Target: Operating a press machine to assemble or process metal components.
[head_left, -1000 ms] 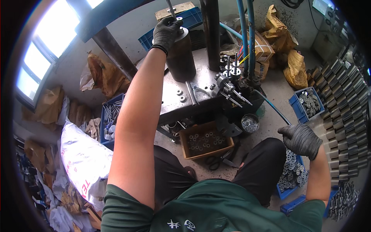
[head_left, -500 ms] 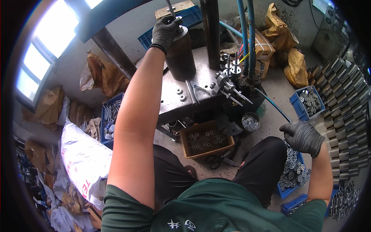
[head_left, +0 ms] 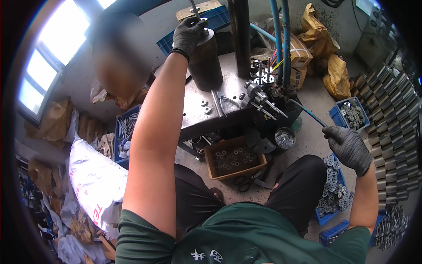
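Note:
My left hand (head_left: 187, 35), in a dark grey glove, reaches to the top of an upright dark metal cylinder (head_left: 205, 66) on the steel bench (head_left: 200, 116). Its fingers are closed at a small metal part beside a vertical rod (head_left: 193, 6); the fingers partly hide what they pinch. Out to the right, my gloved right hand (head_left: 350, 150) is closed on the end of a long blue-green lever (head_left: 307, 113), which runs to the machine beside the bench. Two small round metal pieces (head_left: 205, 107) and a short metal bar (head_left: 217, 104) lie in front of the cylinder.
Below the bench sits a wooden box (head_left: 235, 158) of small rings, with scissors (head_left: 243, 183) nearby. Blue crates (head_left: 349, 116) of metal discs stand at right, near stacked metal tubes (head_left: 391, 145). A white sack (head_left: 96, 185) is at left. A blurred patch hides the upper left.
My right hand has shifted slightly up and right, and the lever's end has risen with it. The left hand stays at the cylinder's top. The blurred patch has appeared at upper left.

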`<state>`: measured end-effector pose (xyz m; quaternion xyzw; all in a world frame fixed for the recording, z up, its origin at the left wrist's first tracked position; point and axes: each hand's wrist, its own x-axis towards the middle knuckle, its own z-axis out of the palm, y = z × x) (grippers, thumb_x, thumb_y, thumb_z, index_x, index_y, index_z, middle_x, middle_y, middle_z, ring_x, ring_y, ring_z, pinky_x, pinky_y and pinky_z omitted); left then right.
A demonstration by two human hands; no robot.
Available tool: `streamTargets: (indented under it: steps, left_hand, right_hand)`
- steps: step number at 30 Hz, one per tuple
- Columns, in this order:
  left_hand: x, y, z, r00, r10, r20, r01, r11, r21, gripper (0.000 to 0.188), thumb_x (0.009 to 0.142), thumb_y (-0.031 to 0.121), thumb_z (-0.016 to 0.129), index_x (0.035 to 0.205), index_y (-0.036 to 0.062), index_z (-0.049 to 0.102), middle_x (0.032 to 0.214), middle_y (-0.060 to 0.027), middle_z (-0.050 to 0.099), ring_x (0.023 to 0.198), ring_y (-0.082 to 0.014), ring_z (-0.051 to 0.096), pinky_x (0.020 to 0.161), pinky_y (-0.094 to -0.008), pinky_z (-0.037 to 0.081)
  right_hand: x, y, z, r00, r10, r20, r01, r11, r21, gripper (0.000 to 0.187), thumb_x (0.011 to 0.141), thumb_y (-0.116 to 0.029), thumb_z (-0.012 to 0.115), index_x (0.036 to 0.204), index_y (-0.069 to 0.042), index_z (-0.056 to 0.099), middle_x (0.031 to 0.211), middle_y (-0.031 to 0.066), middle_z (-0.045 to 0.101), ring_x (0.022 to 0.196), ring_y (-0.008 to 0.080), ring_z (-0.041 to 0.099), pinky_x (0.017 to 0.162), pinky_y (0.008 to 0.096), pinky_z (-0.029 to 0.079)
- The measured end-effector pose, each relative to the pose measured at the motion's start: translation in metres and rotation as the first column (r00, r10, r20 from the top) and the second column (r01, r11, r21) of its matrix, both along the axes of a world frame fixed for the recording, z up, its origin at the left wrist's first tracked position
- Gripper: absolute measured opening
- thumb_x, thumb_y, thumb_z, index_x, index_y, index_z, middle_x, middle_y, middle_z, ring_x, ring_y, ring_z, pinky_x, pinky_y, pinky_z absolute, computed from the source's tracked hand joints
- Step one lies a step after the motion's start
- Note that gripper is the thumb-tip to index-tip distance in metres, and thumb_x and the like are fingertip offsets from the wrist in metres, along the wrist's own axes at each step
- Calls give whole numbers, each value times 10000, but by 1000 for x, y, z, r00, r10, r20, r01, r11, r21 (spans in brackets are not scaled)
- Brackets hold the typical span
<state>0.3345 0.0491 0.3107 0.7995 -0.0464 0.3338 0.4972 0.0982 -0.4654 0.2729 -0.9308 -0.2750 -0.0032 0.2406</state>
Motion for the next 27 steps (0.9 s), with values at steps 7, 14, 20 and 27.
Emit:
streamTargets:
  steps: [7, 14, 20, 27]
  left_hand:
    - [-8, -18, 4, 994, 19, -104, -22, 999, -25, 304, 918, 290, 777, 1107, 53, 752, 956, -57, 760, 905, -133, 682, 861, -283, 526]
    - [-6, 1, 2, 997, 58, -42, -54, 995, 80, 359, 891, 334, 791, 1120, 60, 748, 941, -73, 780, 857, -127, 726, 802, -276, 572]
    - [-15, -20, 7, 990, -124, -65, 111, 978, -174, 336, 1013, 290, 649, 1204, 17, 697, 1033, -66, 785, 897, -121, 722, 792, -271, 572]
    - [3, -8, 1, 991, -89, -102, 76, 989, -123, 375, 983, 319, 684, 1232, 38, 695, 1013, -63, 783, 894, -124, 716, 816, -282, 572]
  right_hand:
    - [-2, -2, 3, 973, 46, -226, -134, 910, -393, 272, 897, -86, 618, 1135, 7, 713, 971, 240, 719, 925, 389, 705, 855, 443, 561]
    - [16, 13, 23, 944, -120, 309, 134, 991, -25, 239, 933, -58, 617, 1146, 13, 700, 1039, 218, 722, 971, 367, 708, 886, 412, 556]
    - [114, 25, 56, 772, -228, 594, 31, 946, 322, 191, 988, -54, 616, 1152, 0, 698, 1049, 182, 736, 984, 224, 737, 862, 321, 569]
    - [227, 35, 84, 758, -287, 585, 214, 958, 193, 296, 987, -282, 627, 1198, -87, 700, 1052, 165, 738, 991, 291, 723, 879, 375, 553]
